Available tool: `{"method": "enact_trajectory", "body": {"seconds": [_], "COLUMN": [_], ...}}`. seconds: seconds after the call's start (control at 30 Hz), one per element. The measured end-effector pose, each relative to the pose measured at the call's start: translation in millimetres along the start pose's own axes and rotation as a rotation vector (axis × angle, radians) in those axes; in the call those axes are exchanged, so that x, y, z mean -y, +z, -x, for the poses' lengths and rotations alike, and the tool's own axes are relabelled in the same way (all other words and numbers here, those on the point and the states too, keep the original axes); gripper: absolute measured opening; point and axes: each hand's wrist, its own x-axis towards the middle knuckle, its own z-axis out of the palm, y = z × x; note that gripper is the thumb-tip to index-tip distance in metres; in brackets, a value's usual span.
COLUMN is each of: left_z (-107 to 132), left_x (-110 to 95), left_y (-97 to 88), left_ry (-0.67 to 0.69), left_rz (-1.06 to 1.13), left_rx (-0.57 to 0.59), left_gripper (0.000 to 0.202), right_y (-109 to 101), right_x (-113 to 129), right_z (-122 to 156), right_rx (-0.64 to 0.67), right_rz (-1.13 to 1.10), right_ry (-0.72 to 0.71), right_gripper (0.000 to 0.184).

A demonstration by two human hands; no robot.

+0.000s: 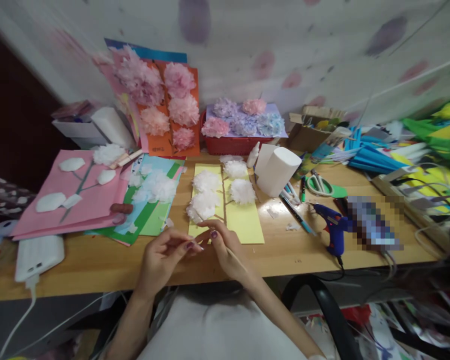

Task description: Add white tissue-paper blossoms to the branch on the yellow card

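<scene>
My left hand [164, 255] and my right hand [223, 248] meet above the table's front edge, fingertips pinched close together. Whatever lies between them is too small to make out. Just beyond is a yellow sheet [249, 230] with a drawn brown stem and fluffy white paper flowers [204, 204] on both sides of it. Left of it, another white flower cluster [155, 186] rests on green and blue sheets [154, 222]. A pink sheet [93, 210] farther left carries white paper rounds [51, 202] along a drawn stem.
A blue glue gun [335, 230] lies at right near scissors [320, 184], pens [296, 214] and a blurred-out device [375, 222]. Behind stand a white paper roll [278, 172], a red basket [240, 146] and an orange card [193, 135] with pink flowers. A white power bank [39, 255] sits front left.
</scene>
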Motion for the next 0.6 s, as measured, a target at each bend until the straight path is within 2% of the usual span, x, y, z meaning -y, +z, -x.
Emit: {"method": "enact_trajectory", "body": {"seconds": [0.1, 0.13, 0.2, 0.27, 0.33, 0.43, 0.5, 0.6], "left_z": [-4, -6, -9, -10, -10, -11, -13, -15], "left_x": [6, 7, 9, 7, 3, -5, -10, -13], "left_y": [-22.2, -29.3, -40.9, -47.0, -45.2, -27.5, -10.9, 8.3], "left_ry": [0.036, 0.043, 0.051, 0.063, 0.069, 0.060, 0.053, 0.051], "left_rz": [-0.055, -0.074, -0.131, -0.205, -0.251, -0.256, -0.261, -0.237], "left_rx": [-0.274, -0.333, -0.366, -0.345, -0.329, -0.266, -0.148, 0.005], "left_gripper": [0.026, 0.025, 0.023, 0.019, 0.019, 0.032, 0.043, 0.047], "right_y": [-9, -13, -21, -26, -25, -14, -6, 0], "right_x": [4, 6, 13, 20, 27, 31, 29, 24], "right_z": [7, 11, 16, 19, 17, 9, 3, -2], "right_rx": [-0.142, -0.197, -0.303, -0.365, -0.349, -0.174, -0.066, -0.047], "right_rz": [-0.009, -0.018, -0.010, 0.027, 0.087, 0.217, 0.315, 0.357], "right_ry": [0.018, 0.014, -0.008, -0.041, -0.073, -0.106, -0.073, 0.049], "right_gripper": [0.037, 0.036, 0.035, 0.032, 0.027, 0.034, 0.038, 0.033]}}
